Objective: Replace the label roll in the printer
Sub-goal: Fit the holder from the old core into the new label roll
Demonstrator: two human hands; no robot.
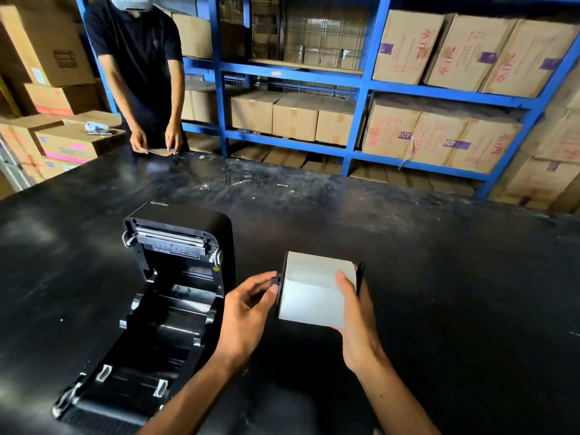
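A black label printer (175, 246) lies on the black table (439, 277) at the left, its lid swung wide open toward me and its roll bay (169, 312) showing no roll. To its right I hold a white label roll (309, 290) above the table, mounted on a black spindle with a black guide plate at each end. My right hand (357, 321) grips the roll from the right side, thumb across its paper face. My left hand (248, 312) pinches the black spindle end (276, 281) sticking out of the roll's left side.
Another person (141, 73) stands at the table's far left edge, handling a small coloured card. Cardboard boxes (66, 142) are stacked behind at the left. Blue shelving (364, 89) full of cartons runs along the back and right.
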